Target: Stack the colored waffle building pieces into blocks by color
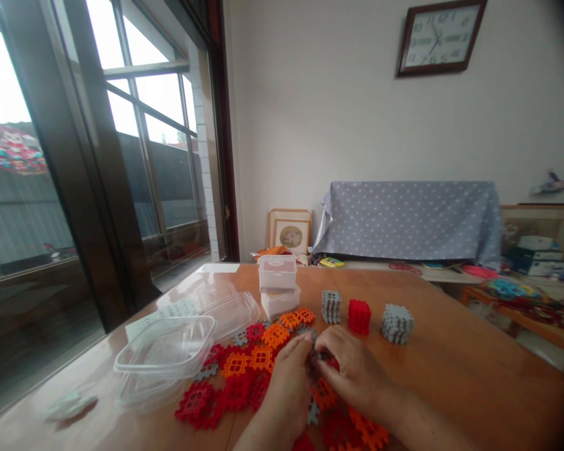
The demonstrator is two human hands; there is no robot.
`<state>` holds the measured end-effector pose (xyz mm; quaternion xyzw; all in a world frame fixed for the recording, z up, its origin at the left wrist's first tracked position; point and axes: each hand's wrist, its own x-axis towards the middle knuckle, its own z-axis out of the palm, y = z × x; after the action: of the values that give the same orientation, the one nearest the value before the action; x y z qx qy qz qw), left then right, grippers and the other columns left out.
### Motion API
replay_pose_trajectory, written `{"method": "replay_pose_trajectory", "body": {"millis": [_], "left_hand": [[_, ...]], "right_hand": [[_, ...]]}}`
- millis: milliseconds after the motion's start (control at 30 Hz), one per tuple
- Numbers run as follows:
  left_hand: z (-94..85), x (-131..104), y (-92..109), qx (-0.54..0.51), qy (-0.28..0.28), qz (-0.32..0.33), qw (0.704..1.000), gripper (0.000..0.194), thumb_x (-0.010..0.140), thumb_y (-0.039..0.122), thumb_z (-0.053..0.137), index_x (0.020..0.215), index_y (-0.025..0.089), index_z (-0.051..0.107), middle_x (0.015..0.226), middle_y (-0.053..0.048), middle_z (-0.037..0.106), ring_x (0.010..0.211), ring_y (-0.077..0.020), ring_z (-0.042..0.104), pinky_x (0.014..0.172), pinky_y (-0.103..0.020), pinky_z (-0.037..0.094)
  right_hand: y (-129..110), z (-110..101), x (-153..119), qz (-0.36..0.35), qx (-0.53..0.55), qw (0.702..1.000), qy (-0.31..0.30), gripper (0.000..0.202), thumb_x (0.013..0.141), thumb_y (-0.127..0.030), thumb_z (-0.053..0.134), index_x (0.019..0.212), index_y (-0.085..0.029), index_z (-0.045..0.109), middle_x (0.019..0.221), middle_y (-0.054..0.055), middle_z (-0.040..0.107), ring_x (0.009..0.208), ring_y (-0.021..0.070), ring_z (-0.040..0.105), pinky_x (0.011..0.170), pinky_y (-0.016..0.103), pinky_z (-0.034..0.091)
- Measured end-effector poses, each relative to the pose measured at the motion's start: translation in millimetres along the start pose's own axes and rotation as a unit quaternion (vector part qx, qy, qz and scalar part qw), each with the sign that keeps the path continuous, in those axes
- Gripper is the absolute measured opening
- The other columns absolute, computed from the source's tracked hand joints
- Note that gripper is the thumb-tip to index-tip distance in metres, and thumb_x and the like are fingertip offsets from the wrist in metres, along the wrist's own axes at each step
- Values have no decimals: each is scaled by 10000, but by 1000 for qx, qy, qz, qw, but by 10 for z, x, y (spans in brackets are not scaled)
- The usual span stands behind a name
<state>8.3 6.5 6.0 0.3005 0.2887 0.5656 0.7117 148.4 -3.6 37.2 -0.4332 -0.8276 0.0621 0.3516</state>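
Note:
My left hand [289, 379] and my right hand [355, 366] meet over the table, fingers closed and pinched together. What lies between the fingertips is mostly hidden; only a dark greyish bit shows. Beneath and around both hands spreads a loose pile of square, notched interlocking plastic pieces in red [237, 391], orange [261, 357] and grey [207, 371]. Beyond the right hand stand three neat stacks of such pieces: a grey stack [331, 307], a red stack [360, 316] and another grey stack [397, 324].
Clear plastic tubs [164, 347] stand on the left of the wooden table [442, 376], with a crumpled white wrapper [70, 404] nearer me. Two small lidded boxes [278, 285] are stacked behind the pile. A covered bench [408, 222] runs along the wall.

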Motion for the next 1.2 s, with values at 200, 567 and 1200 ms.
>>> {"method": "replay_pose_trajectory", "body": {"millis": [200,567,1200], "left_hand": [[-83,45,10,12,39,5,999,293,713,248,667,984,139,686,902,-65,680,786,-169,614,711,-276,483],[-49,6,44,41,53,-24,997,356,722,280,611,1039,127,665,875,-88,698,740,-190,637,659,-287,489],[-57,27,19,119,111,-36,986,451,700,500,769,971,175,612,956,-76,696,779,-165,641,684,-265,456]], "right_hand": [[106,-22,3,35,92,995,-26,254,789,-161,648,1016,-272,631,1027,25,672,962,209,637,841,322,512],[310,-153,-13,54,43,994,-88,565,760,-284,726,1305,-282,580,1342,77,576,1248,277,548,1080,428,438],[1231,-386,581,133,-74,988,-2,492,760,-421,731,1205,-221,664,1210,86,669,1149,276,603,999,388,458]]}}
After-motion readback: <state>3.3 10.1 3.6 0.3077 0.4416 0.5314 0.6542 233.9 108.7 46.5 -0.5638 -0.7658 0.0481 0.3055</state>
